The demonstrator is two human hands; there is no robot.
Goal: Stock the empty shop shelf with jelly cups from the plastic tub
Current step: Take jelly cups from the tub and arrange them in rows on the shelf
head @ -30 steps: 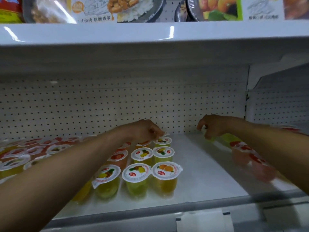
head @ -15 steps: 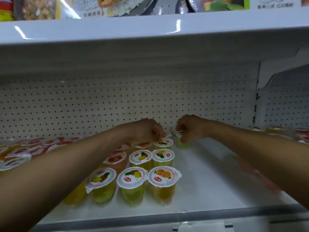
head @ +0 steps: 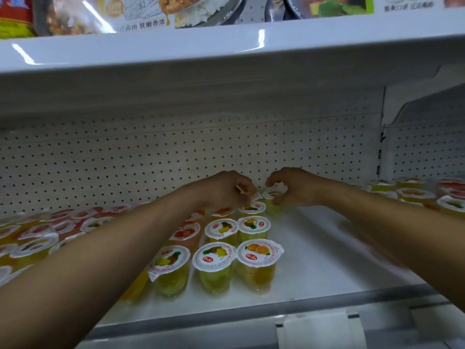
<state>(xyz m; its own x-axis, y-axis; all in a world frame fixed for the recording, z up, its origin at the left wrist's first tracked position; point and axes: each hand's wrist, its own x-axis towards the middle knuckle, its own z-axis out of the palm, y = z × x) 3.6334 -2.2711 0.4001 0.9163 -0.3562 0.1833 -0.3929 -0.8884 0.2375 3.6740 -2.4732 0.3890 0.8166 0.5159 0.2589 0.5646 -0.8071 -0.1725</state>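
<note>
Rows of jelly cups with white printed lids stand on the white shelf, filling its left and middle. My right hand reaches to the back of the shelf and grips a yellow-green jelly cup that stands at the head of a new row near the pegboard. My left hand is beside it at the back of the neighbouring row, fingers curled over the lid edge of a rear cup. The plastic tub is out of view.
More jelly cups stand blurred at the far right, past my right forearm. A perforated back wall closes the shelf. The shelf above hangs low and carries boxed meals. A price rail runs along the front edge.
My right hand has moved from the right side leftward to the back of the shelf with a cup. My left hand has stayed at the rear of its row.
</note>
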